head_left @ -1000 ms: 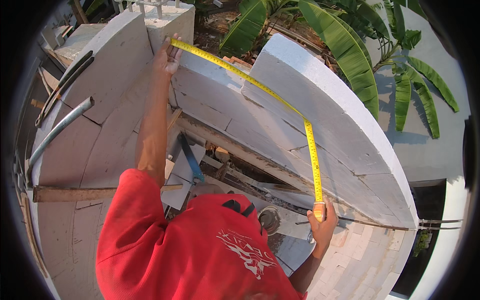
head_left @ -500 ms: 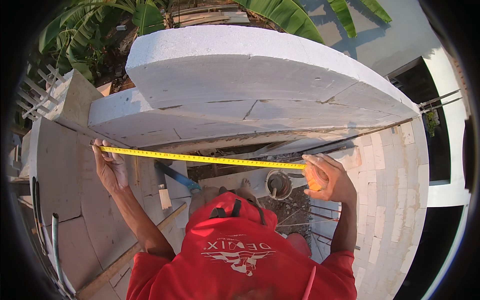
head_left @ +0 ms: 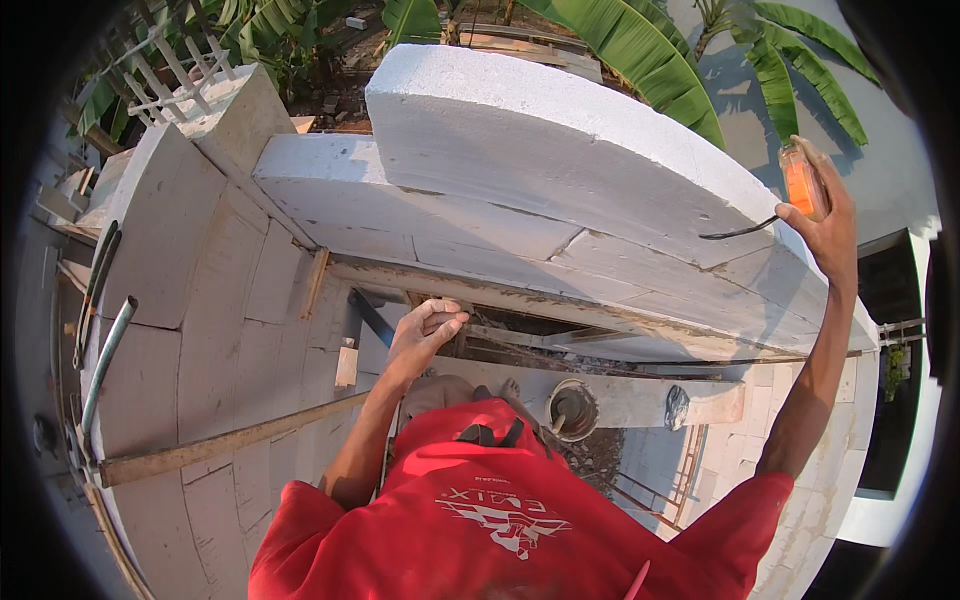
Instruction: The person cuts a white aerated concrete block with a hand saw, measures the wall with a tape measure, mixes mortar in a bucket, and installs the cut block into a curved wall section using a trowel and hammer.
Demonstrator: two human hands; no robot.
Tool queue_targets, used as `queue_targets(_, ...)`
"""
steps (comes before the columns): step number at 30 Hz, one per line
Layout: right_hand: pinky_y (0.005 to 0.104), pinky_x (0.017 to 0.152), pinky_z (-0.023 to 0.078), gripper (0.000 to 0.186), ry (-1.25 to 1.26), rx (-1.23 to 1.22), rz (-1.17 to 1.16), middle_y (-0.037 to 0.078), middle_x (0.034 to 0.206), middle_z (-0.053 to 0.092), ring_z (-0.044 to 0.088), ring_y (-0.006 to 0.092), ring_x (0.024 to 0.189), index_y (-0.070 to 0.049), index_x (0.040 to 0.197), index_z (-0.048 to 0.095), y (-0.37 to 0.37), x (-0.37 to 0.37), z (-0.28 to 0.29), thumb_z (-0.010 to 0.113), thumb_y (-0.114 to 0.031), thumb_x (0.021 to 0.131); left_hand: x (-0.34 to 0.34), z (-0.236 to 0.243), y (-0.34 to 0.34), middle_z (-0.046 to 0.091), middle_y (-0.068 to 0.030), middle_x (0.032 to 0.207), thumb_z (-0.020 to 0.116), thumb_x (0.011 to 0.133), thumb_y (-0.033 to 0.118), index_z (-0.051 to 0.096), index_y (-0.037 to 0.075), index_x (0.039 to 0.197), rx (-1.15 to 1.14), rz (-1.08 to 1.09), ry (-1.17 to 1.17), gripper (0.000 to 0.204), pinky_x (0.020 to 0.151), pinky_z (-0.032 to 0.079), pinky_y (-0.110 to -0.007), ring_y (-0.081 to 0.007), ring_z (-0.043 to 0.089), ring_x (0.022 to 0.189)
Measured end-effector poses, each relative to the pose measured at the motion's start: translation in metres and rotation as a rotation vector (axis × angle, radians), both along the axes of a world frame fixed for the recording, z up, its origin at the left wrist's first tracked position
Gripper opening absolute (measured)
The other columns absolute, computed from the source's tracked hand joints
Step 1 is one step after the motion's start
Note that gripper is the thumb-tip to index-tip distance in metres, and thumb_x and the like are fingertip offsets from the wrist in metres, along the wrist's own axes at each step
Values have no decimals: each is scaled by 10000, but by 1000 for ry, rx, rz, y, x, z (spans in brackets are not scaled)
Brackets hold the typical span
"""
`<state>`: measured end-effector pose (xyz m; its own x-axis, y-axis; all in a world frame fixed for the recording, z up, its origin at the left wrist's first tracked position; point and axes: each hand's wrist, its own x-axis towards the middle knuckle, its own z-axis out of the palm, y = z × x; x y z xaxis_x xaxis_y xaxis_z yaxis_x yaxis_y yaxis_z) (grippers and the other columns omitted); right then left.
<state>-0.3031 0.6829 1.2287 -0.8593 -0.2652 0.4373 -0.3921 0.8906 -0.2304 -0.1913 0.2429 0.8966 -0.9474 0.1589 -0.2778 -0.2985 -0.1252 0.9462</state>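
Observation:
My right hand (head_left: 828, 225) is raised at the far right, closed round an orange tape measure (head_left: 803, 185). A dark wrist strap (head_left: 738, 232) hangs from the case, and no yellow blade shows. That hand is by the top edge of a white lightweight-block wall (head_left: 480, 150). My left hand (head_left: 430, 335) is held in front of my body near the middle, its fingers curled and thumb pressed to them. Whether something small is pinched there I cannot make out. Behind it lies the dark gap at the foot of the wall.
A bucket (head_left: 573, 410) with grey contents stands below, right of my feet. A wooden batten (head_left: 235, 437) leans across the left block wall (head_left: 150, 370). A grey pipe (head_left: 108, 350) rises at far left. Steel bars (head_left: 685, 470) are low at right. Banana leaves (head_left: 640, 70) hang beyond the wall.
The stretched yellow blade is gone from between my hands. My right hand has risen far right with the tape measure; my left hand has come inward from the left wall. The view has shifted.

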Motion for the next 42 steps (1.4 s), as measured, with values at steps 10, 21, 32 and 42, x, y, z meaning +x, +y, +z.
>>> queue_targets(10, 407, 1103, 396, 895, -333, 87, 150, 140, 1347, 585, 552, 291, 1272, -72, 1449, 526, 45, -82, -55, 841, -405, 681, -14, 13, -92, 721, -136, 1149, 681, 969, 190, 655, -18, 1189, -349, 516, 208, 303, 982, 508, -311, -188, 673, 1095)
queue_targets(21, 410, 1069, 427, 590, 188, -7, -14, 122, 1253, 620, 576, 272, 1231, -79, 1336, 605, 21, -13, -46, 809, -279, 820, -1, -75, -68, 732, -105, 1057, 695, 947, 191, 664, -7, 1164, -440, 422, 46, 295, 916, 524, -309, -162, 681, 1010)
queue_targets(32, 314, 423, 315, 319, 196, -511, 320, 24, 586, 425, 411, 168, 478, -83, 601, 433, -31, 154, -191, 739, -70, 688, 12, -245, -1, 739, -46, 1072, 653, 962, 304, 658, 83, 1218, -561, -382, -469, 338, 731, 535, -314, -175, 710, 904)
queue_targets(42, 473, 978, 527, 722, -1485, -984, -1843, 231, 1239, 686, 658, 404, 1154, -18, 1174, 719, 9, 502, -715, 656, -650, 829, 1, -269, 70, 720, -83, 1175, 609, 963, 331, 617, 88, 1280, -858, -688, -894, 400, 801, 547, -373, -212, 706, 965)
